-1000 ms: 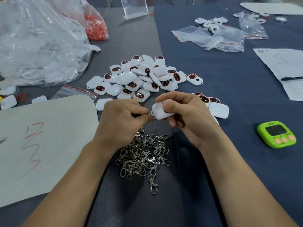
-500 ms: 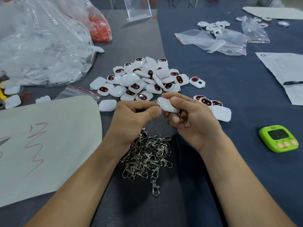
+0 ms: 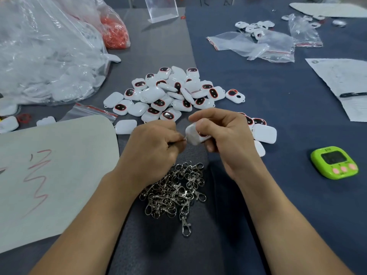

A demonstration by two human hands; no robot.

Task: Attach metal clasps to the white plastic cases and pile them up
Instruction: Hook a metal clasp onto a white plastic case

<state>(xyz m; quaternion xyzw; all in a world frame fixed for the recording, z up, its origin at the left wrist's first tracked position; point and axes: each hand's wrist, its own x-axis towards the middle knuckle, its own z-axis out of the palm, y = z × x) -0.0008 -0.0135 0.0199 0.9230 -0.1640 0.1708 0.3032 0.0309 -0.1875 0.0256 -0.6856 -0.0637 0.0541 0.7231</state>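
Your left grip is pinching a metal clasp, right grip clutching a white case, so you're needing them lined up squarely.

Desk filling the whole frame: grey mat across the left and centre, dark blue cloth over the right half, its edge running down the middle. Clear acrylic stand at top centre. Soft, even light.
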